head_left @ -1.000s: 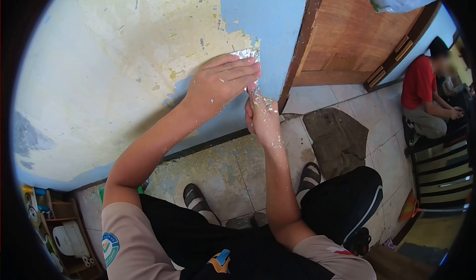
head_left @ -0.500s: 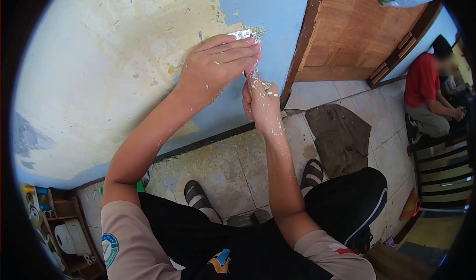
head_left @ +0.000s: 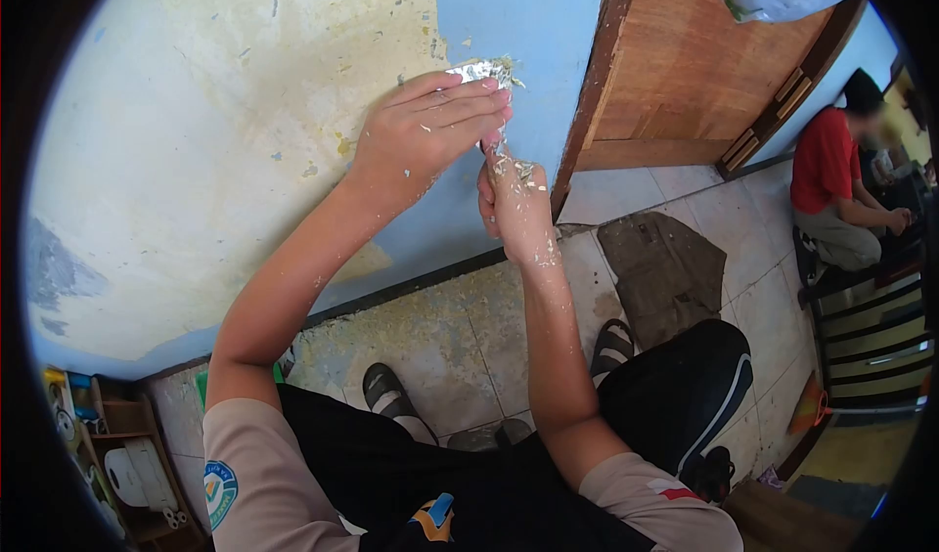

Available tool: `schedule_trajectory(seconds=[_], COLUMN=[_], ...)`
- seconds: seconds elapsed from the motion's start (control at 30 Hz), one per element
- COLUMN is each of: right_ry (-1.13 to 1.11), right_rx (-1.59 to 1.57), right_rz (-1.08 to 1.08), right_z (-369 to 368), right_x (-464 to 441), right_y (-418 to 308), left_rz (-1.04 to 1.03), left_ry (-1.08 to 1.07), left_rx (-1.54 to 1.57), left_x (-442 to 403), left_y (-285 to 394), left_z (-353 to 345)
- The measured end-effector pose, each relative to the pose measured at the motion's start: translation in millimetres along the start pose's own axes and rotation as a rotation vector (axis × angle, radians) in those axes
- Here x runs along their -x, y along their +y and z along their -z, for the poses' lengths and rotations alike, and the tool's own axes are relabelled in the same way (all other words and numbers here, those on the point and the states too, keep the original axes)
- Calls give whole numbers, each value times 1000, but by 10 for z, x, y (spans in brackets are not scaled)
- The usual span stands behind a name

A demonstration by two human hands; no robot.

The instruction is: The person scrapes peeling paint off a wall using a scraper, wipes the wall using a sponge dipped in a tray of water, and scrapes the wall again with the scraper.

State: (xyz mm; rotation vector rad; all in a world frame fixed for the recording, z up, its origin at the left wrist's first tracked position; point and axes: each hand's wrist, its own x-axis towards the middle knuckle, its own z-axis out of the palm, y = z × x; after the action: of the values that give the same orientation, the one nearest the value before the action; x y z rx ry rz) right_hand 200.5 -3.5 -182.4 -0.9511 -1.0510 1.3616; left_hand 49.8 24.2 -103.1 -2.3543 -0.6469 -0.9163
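A scraper with a shiny metal blade [head_left: 469, 70] lies against the wall at the border between pale, stripped plaster [head_left: 215, 151] and blue paint [head_left: 518, 9]. My right hand [head_left: 518, 205] is wrapped round its handle below the blade, thumb side up. Across the blade my left hand [head_left: 416, 127] lies flat, fingers stretched out together and pressing on the metal. Paint shavings [head_left: 509, 68] cling to the blade's right corner. More flakes dot my right hand and both forearms. Most of the handle is hidden in my right fist.
A brown wooden door [head_left: 694, 73] stands right of the wall. A dark cloth [head_left: 660, 273] lies on the tiles, and flakes cover the floor [head_left: 430, 308] along the wall. A person in red [head_left: 820, 166] sits at right near a slatted bench [head_left: 875, 332]. Shelves [head_left: 132, 454] stand lower left.
The view has shifted slightly. Both hands keep their hold and have barely moved; the clump of shavings at the blade's corner looks smaller.
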Motion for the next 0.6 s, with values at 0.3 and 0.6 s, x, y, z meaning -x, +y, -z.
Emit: schedule_trajectory(seconds=[0.3, 0.6], right_ry=[63, -8], right_rx=[31, 23], right_rz=[-91, 22], right_z=[57, 7], right_x=[166, 52], right_y=[264, 2], left_rz=[55, 56], left_ry=[-91, -52], left_rx=[100, 48], left_x=[270, 53], left_y=[135, 45], left_z=[-128, 23])
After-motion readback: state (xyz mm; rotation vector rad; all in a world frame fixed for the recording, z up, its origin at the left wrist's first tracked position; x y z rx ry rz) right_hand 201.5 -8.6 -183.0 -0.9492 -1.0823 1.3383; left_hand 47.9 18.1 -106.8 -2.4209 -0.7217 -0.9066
